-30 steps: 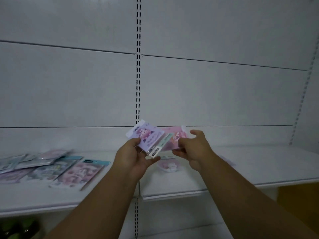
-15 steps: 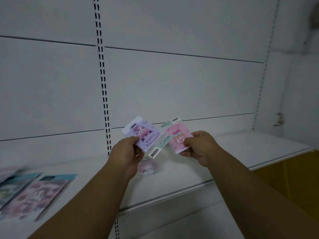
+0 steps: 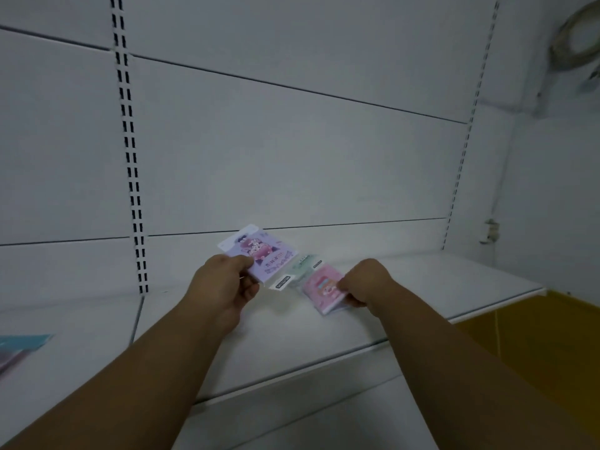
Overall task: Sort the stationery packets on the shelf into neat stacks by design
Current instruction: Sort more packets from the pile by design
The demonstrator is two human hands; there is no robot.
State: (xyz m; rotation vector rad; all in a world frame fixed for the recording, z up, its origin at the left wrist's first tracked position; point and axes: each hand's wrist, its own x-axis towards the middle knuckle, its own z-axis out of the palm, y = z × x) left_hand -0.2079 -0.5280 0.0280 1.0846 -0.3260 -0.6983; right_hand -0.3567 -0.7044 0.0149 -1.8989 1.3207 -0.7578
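At the moment of inspection I found the left hand pinching a lilac cartoon-print packet by its lower corner, thumb on the face and fingers curled behind, holding it tilted above the white shelf. A white barcode tab projected below it; I could not tell whether that belonged to the lilac packet or to another one behind it. The right hand was clenched round the edge of a pink packet, which lay low, at or just above the shelf surface; contact could not be confirmed. A pale green packet showed between the two, partly behind the pink one, its holder unclear.

Risks, in my judgement: the left-hand pinch was at a corner only, so a slippery wrapper could swing or drop, more so if that hand carried several. The pink packet sat towards the front half of the shelf; set down carelessly, it could slide to the lip. Green and pink overlapped, so two designs could end up mixed in one stack.

Count: one lilac packet seen, one pink, one green; a thicker edge under the pink suggested more, number unknown. At the far left edge, one teal-and-pink packet lay blurred, well apart.
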